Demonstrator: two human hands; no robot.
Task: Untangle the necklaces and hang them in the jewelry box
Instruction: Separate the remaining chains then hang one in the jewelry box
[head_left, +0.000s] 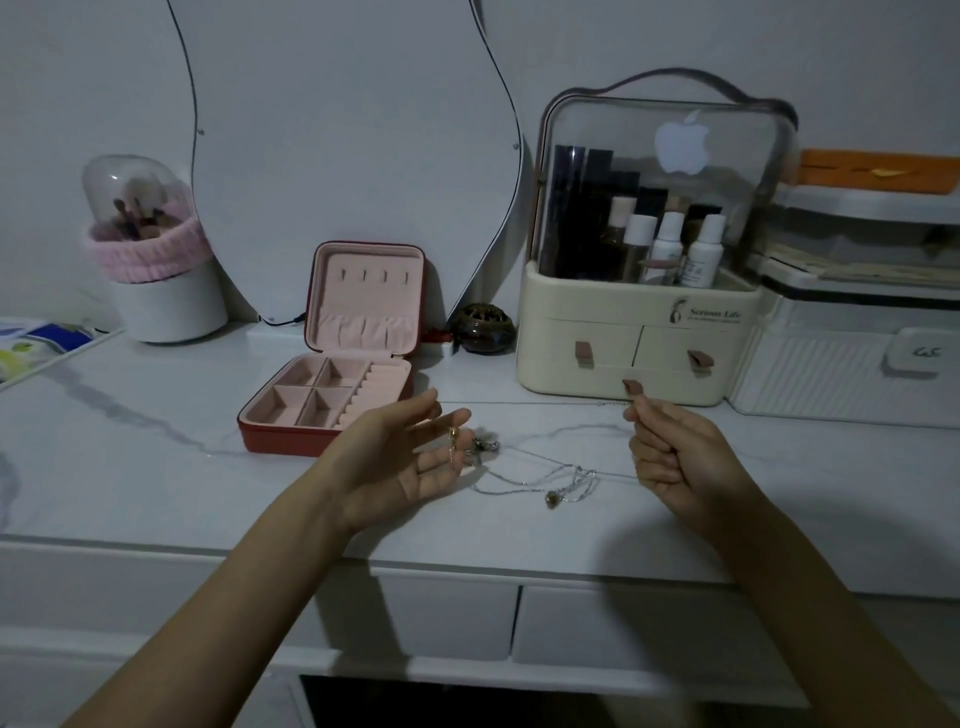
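So far nothing hangs in the jewelry box: it stands open at the back of the table, and the row of hooks in its lid looks bare, as do the compartments below. The necklaces are out in front of it, between the two hands, and not yet fully apart. The right hand pinches a thin chain between curled fingers, and that chain runs taut across to the left hand. The left hand is palm up with its fingers loosely spread, a gold pendant chain draped over them; whether it pinches the taut chain's other end I cannot tell. A silver tangle with a small pendant lies on the table below. I judge the untangling is under way and all the hanging is left to do.
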